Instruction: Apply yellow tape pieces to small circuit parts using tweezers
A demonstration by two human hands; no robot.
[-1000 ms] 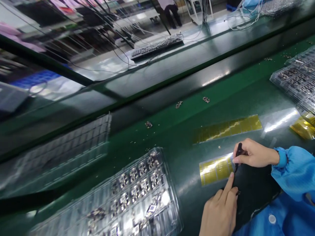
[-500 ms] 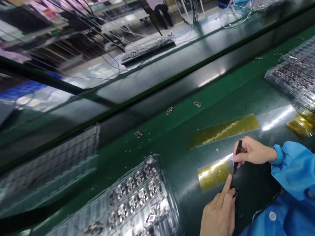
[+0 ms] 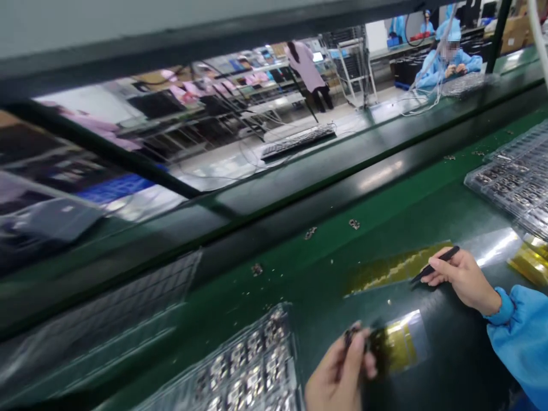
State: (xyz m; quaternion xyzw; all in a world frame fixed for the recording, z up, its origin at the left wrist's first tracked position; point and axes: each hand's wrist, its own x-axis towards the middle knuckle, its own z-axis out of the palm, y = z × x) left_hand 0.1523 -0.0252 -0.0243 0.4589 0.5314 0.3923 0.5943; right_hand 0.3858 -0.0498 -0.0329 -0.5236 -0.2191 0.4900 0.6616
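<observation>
My right hand (image 3: 460,277) grips black tweezers (image 3: 434,264) with their tip over the far yellow tape strip (image 3: 387,268). At the bottom edge my left hand (image 3: 338,374) is closed on a small dark metal part (image 3: 353,335), blurred by motion, just left of the near yellow tape strip (image 3: 400,345). Both strips lie on the green bench (image 3: 299,268). A clear tray of small metal parts (image 3: 252,371) sits left of my left hand.
More clear trays of parts (image 3: 511,182) stand at the right, with yellow film (image 3: 528,264) in front of them. Loose small parts (image 3: 354,224) lie on the green mat. A keyboard (image 3: 297,141) rests beyond the dark rail. People in blue coats (image 3: 449,60) work far back.
The view has tilted up. My right hand moved the tweezers from the near strip up to the far strip. My left hand shifted left and lifted a small part.
</observation>
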